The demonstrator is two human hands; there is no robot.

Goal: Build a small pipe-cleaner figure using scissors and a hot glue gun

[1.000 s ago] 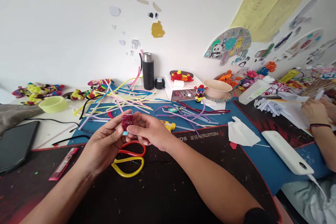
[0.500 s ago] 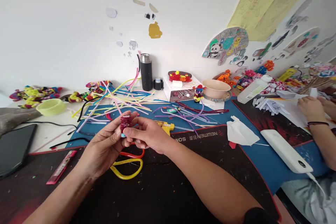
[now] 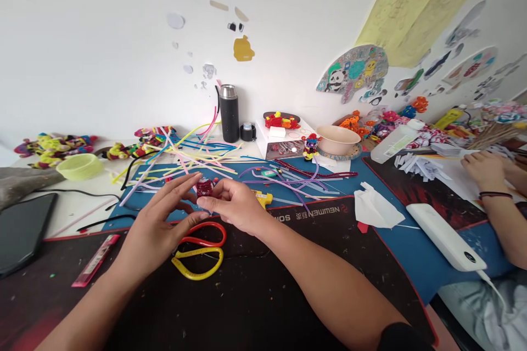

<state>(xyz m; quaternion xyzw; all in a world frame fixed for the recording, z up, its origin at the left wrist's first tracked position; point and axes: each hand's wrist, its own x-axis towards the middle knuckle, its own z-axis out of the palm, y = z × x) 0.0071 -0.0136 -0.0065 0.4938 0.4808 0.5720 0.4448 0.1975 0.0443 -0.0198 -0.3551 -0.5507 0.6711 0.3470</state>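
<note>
A dark red coiled piece (image 3: 205,187), fuzzy like wound pipe cleaner, is pinched between the thumb and fingers of my right hand (image 3: 236,208). My left hand (image 3: 152,233) is just left of it, thumb and fingers spread apart; whether a fingertip touches the coil I cannot tell. Below my hands, scissors with one red and one yellow handle (image 3: 198,276) lie on the black mat (image 3: 288,290). Partly hidden behind my right hand is a yellow glue gun (image 3: 263,199).
Loose pipe cleaners (image 3: 193,162) spread across the blue mat behind my hands. A black thermos (image 3: 229,115) stands near the wall. On the right lie a white tissue (image 3: 376,207) and a white power bank (image 3: 444,238). A co-worker's hands (image 3: 486,170) handle paper strips at far right.
My left hand has let go of the red coil and its fingers have opened. The coil has shifted slightly right and up, held in my right hand.
</note>
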